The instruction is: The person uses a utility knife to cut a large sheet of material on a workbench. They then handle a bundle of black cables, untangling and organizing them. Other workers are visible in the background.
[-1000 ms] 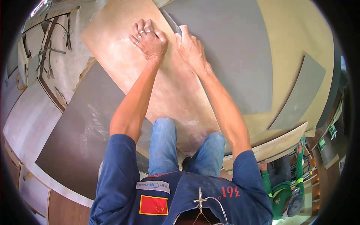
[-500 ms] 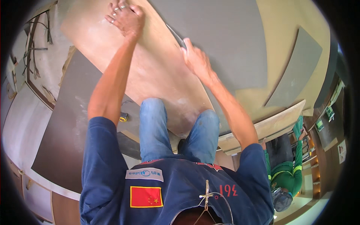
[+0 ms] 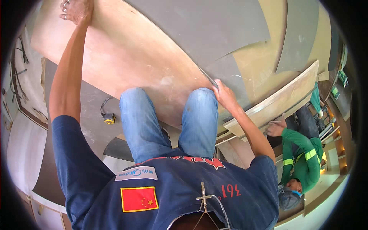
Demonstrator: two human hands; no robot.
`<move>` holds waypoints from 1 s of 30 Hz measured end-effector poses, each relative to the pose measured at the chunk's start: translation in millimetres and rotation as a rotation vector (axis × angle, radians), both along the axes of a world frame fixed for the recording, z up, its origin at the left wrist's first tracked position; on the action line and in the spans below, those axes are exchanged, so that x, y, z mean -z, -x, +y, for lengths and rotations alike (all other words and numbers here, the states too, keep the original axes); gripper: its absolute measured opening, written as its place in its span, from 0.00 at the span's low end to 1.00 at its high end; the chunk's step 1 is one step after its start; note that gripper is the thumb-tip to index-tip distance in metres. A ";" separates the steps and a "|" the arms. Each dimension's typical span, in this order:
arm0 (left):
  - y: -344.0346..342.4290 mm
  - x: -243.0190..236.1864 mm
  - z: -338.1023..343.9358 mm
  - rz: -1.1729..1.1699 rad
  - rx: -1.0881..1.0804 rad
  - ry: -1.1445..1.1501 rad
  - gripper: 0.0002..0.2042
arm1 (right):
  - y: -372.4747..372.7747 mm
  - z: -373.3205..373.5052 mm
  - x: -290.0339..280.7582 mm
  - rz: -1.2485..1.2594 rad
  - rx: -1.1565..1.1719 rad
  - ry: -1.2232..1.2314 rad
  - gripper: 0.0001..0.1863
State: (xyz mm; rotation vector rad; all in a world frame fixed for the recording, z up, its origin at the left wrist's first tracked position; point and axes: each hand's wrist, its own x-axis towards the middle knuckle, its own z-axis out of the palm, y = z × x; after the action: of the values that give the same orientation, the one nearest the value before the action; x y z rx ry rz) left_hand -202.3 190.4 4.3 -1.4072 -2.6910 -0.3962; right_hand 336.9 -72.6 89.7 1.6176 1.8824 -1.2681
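A long pale wooden board [image 3: 130,57] lies slanted across a grey sheet [image 3: 203,27], with both my knees on its near part. At the far left my left hand [image 3: 78,10] presses on the board, fingers apart and nothing in them. My right hand [image 3: 225,96] is closed round a slim, pointed, knife-like tool [image 3: 208,77]. Its narrow grey blade lies along the board's right edge, by my right knee. The handle is mostly hidden in my fingers.
A yellow-and-black tape measure [image 3: 109,118] lies left of my knees. To the right, a co-worker in a green top [image 3: 303,153] holds an upright wooden panel [image 3: 280,101]. Another grey sheet [image 3: 299,34] lies at the far right. Loose cables [image 3: 21,78] hang at the far left.
My right hand has drawn the knife-like tool nearer along the board's edge, towards my right knee. My left hand stays on the board. The co-worker has leaned in and a hand now touches the panel.
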 end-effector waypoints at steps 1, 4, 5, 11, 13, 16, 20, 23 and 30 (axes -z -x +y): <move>-1.9 1.7 -0.8 0.013 -0.010 -0.035 0.22 | -12.0 -6.2 -5.4 -0.001 0.001 0.009 0.16; 3.1 13.8 -3.2 0.121 -0.023 -0.111 0.22 | -30.2 -4.5 -13.2 0.018 -0.016 0.061 0.18; -4.5 1.9 -0.1 0.035 -0.027 -0.078 0.21 | -24.8 5.4 -11.2 0.039 -0.018 0.075 0.18; -9.6 1.1 0.8 -0.090 -0.037 -0.010 0.25 | 54.4 56.0 -28.7 0.142 0.067 -0.032 0.17; 10.8 13.2 -6.5 0.090 0.021 -0.121 0.22 | 100.0 99.1 -30.5 0.208 0.054 -0.021 0.17; -8.8 -2.7 -1.6 -0.086 -0.027 -0.102 0.22 | 160.3 160.4 -22.7 0.265 0.033 -0.085 0.17; -10.4 -9.5 -2.0 -0.127 -0.068 -0.073 0.22 | 255.1 238.6 3.1 0.379 -0.041 -0.253 0.16; -9.7 -11.4 1.2 -0.125 -0.056 -0.066 0.23 | 325.6 287.0 13.5 0.362 -0.023 -0.210 0.17; -6.5 -9.7 2.4 -0.154 -0.062 -0.057 0.24 | 406.3 337.7 25.9 0.379 -0.002 -0.239 0.18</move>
State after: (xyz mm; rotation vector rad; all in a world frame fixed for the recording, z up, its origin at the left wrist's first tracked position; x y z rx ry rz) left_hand -195.7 192.7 13.9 -1.3265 -2.8101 -0.5950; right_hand -69.4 265.1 63.8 1.5691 2.3400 -1.4802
